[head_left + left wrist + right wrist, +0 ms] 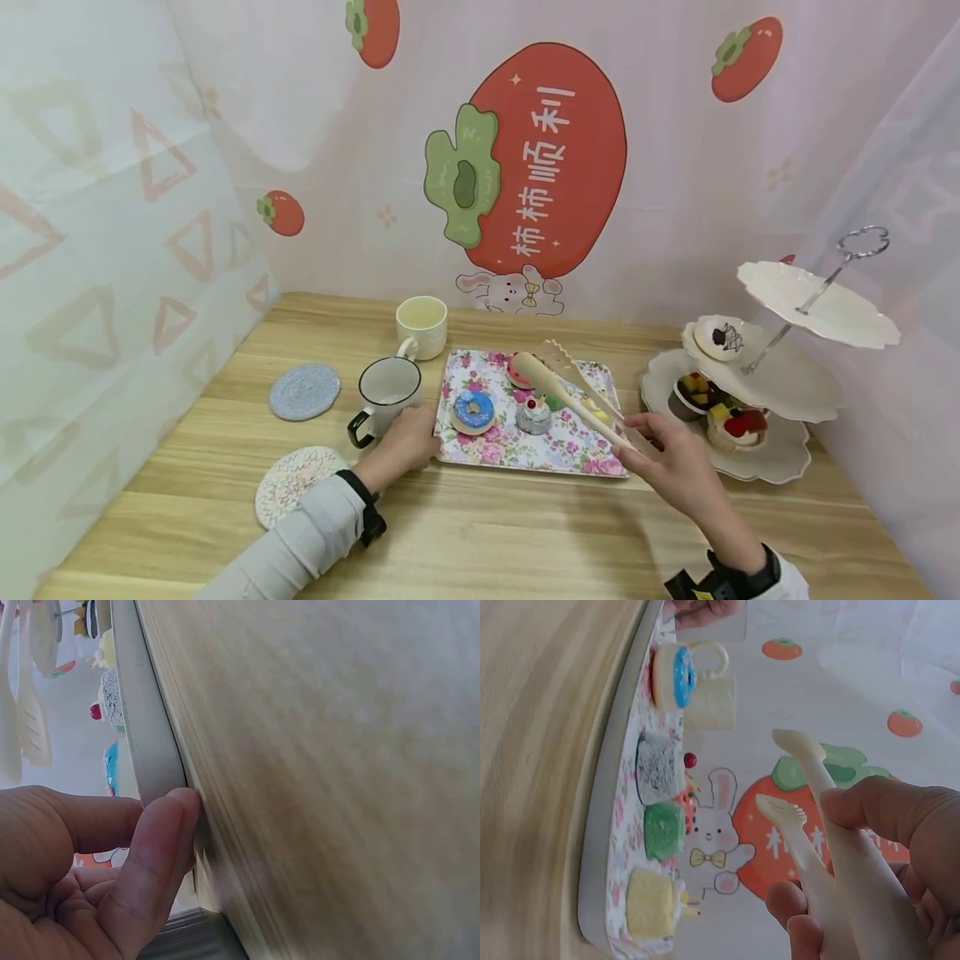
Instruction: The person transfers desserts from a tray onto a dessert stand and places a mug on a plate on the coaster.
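My left hand (403, 443) pinches the left end of a floral rectangular tray (558, 457) between thumb and fingers, low against the tabletop. My right hand (667, 458) holds cream-coloured tongs (832, 847), their tips apart and hovering over the tray with nothing between them. On the tray sit a blue-iced doughnut (473, 409), a grey speckled cake (533, 420) topped with a cherry, a green cake (664, 829) and a yellow cake (649, 904). A red-topped sweet (516, 377) behind them is partly hidden by the tongs.
A black-rimmed white mug (388, 387) stands close beside my left hand, a cream mug (426, 333) behind it. Two round coasters, one blue-grey (304, 392) and one pale speckled (292, 487), lie at left. At right rises a tiered stand (795, 387) holding several pastries.
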Motion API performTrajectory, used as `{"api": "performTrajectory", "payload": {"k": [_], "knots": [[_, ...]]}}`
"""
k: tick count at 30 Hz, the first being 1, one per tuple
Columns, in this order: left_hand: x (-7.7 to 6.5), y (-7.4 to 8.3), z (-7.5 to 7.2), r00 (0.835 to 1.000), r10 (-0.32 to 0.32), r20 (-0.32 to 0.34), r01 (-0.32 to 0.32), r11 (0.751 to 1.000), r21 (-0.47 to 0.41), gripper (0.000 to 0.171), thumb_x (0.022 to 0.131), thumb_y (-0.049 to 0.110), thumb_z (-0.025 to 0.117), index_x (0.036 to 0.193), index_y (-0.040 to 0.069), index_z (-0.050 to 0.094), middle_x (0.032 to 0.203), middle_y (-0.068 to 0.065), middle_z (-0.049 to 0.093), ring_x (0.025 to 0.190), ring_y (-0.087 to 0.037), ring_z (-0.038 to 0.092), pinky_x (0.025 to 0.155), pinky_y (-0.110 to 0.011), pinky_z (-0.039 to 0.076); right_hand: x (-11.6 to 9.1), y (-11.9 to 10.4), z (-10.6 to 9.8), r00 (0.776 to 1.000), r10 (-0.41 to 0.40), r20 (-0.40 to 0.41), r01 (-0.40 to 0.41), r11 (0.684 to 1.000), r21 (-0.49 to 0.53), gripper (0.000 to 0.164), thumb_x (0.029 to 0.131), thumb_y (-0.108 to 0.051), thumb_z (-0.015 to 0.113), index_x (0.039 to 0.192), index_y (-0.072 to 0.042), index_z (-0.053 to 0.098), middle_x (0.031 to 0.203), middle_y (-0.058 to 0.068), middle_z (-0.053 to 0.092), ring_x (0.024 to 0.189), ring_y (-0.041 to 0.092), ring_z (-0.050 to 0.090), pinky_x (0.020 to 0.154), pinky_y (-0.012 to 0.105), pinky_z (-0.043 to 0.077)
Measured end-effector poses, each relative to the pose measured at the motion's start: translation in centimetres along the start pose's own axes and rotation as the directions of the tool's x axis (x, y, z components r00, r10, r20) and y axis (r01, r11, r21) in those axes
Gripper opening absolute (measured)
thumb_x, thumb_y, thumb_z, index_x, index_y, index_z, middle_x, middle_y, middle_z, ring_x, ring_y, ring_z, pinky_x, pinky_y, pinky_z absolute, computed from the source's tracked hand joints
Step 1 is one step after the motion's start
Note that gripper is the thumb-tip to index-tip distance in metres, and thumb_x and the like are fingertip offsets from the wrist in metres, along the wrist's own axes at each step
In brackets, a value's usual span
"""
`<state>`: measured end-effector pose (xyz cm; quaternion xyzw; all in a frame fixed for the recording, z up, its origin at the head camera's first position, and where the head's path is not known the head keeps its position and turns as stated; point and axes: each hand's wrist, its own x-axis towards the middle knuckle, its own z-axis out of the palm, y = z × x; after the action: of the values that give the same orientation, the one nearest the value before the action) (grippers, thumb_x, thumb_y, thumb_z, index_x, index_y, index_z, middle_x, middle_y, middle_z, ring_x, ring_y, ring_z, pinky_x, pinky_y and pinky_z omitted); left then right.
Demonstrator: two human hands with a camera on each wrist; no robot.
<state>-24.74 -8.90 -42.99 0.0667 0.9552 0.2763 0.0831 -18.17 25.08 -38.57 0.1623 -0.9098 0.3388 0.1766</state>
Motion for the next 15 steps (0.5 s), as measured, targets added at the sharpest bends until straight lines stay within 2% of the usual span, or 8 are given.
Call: {"api": "performTrajectory", "payload": {"k": [4,8,11,15], "knots": [[0.0,0.0,0.0,1.0,0.006,0.007,-0.006,1.0,-0.01,0.011,0.081,-0.002,0.059,0.071,0.003,0.056,0.059,-0.006,0.053,0.041,-0.013,0.053,0.038,-0.022,0.042,0.0,-0.3,0.9,1.0,-0.001,0.029,0.0,0.999,0.035,0.034,0.071,-0.008,0.08,0.099,-0.001,0.062,0.086,0.008,0.066,0.063,0.008,0.056,0.049,0.024,0.046],[-0.1,0.0,0.0,1.0,0.014,0.004,-0.014,1.0,-0.003,0.01,0.08,-0.002,0.059,0.072,0.002,0.057,0.058,-0.005,0.053,0.041,-0.012,0.052,0.038,-0.023,0.042,0.1,-0.7,1.8,0.997,0.04,0.068,-0.043,0.998,0.037,0.036,0.069,-0.009,0.081,0.099,-0.003,0.062,0.082,0.004,0.064,0.061,0.007,0.054,0.049,0.024,0.044],[0.0,-0.1,0.0,1.0,0.019,-0.001,-0.019,1.0,0.002,0.007,0.08,-0.002,0.059,0.074,0.001,0.058,0.059,-0.006,0.053,0.041,-0.012,0.052,0.038,-0.023,0.042,0.2,-1.0,2.4,0.991,0.081,0.107,-0.085,0.996,0.029,0.036,0.07,-0.012,0.081,0.1,-0.003,0.063,0.08,0.004,0.063,0.06,0.008,0.051,0.049,0.024,0.043],[0.1,-0.3,0.1,1.0,0.028,-0.006,-0.028,1.0,-0.005,0.008,0.08,-0.003,0.059,0.073,0.001,0.058,0.059,-0.005,0.053,0.041,-0.012,0.052,0.038,-0.023,0.042,0.4,-1.2,2.9,0.99,0.077,0.119,-0.077,0.997,-0.008,0.036,0.07,-0.013,0.081,0.1,-0.002,0.065,0.083,0.003,0.063,0.063,0.009,0.051,0.053,0.024,0.041]]}}
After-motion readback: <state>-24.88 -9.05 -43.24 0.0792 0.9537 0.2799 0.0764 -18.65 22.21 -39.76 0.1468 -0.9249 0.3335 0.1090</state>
